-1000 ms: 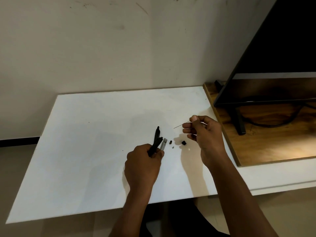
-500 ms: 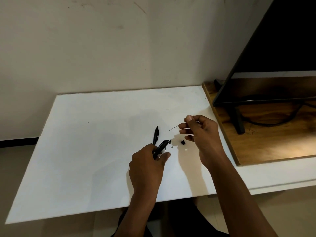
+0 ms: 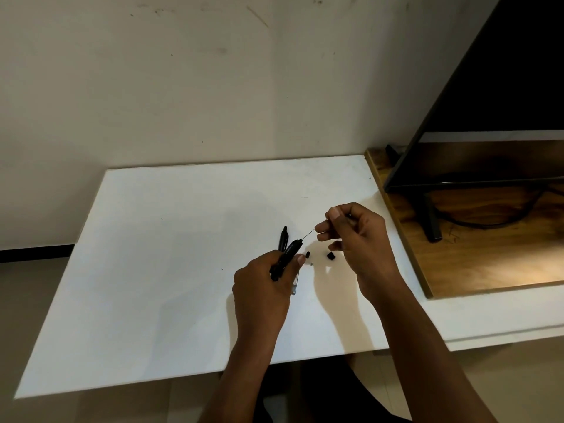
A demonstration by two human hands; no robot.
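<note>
My left hand (image 3: 262, 285) grips a black pen barrel (image 3: 288, 254), tilted up and to the right over the white board (image 3: 152, 270). My right hand (image 3: 354, 236) pinches a thin refill (image 3: 309, 234) between thumb and fingers. The refill's tip meets the open end of the barrel. A second black pen part (image 3: 283, 238) lies on the board just behind my left hand. A clear tube piece (image 3: 294, 285) pokes out under my left hand. Two small black parts (image 3: 307, 254) (image 3: 330, 255) lie on the board between my hands.
A wooden board (image 3: 488, 254) lies to the right of the white board, with a dark tilted screen (image 3: 494, 102), its stand foot (image 3: 430, 221) and a black cable (image 3: 488, 221) on it. A plain wall rises behind.
My left hand has tilted the barrel toward my right hand. My right hand has brought the refill's tip down and left until it meets the barrel's end.
</note>
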